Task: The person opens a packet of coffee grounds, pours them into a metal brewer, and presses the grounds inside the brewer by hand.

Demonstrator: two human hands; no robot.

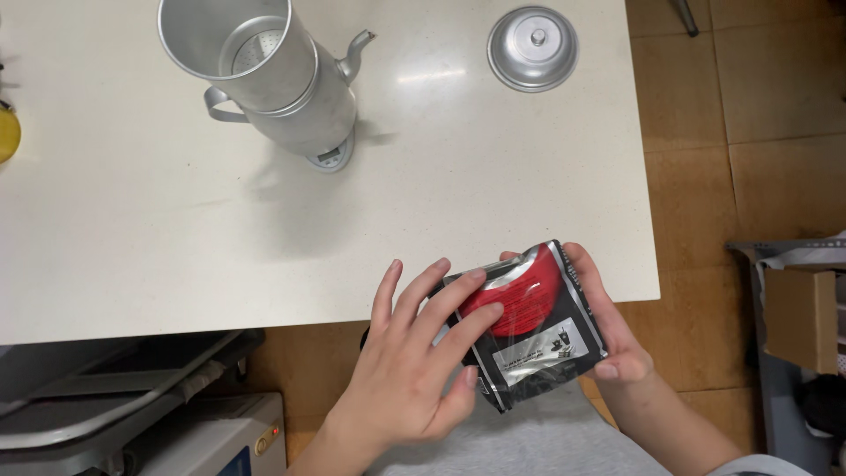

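Right hand (617, 339) cups the pouch (533, 322) from behind and from its right edge — fingers curled round the side, thumb tip showing at the lower right corner, so it has a firm hold. Left hand (414, 361) lies spread over the pouch's left half, fingers (458, 295) flat on the front, thumb tucked against the lower left edge; more pressing than clamping. Both hands touch the pouch, which is held in the air just off the table's (132, 220) near edge, over the person's grey lap.

Pouch: black and glossy, red round patch on the upper front, a pale label below it, tilted with its top toward the table.

On the table, far from the pouch at the back left, a metal pot (273, 75) with a spout and a handle stands on a small scale (330, 157); its top is open and a perforated insert shows inside. The lid (533, 48) with a knob lies on the table at the back right, well apart from the pot. A yellow thing (7, 132) sits at the table's left edge, mostly cut off.

Right of the table — tiled floor, a grey rack (775, 353) with a cardboard box (802, 317). Below the table's near left edge, grey and white equipment (132, 414), kind unclear.
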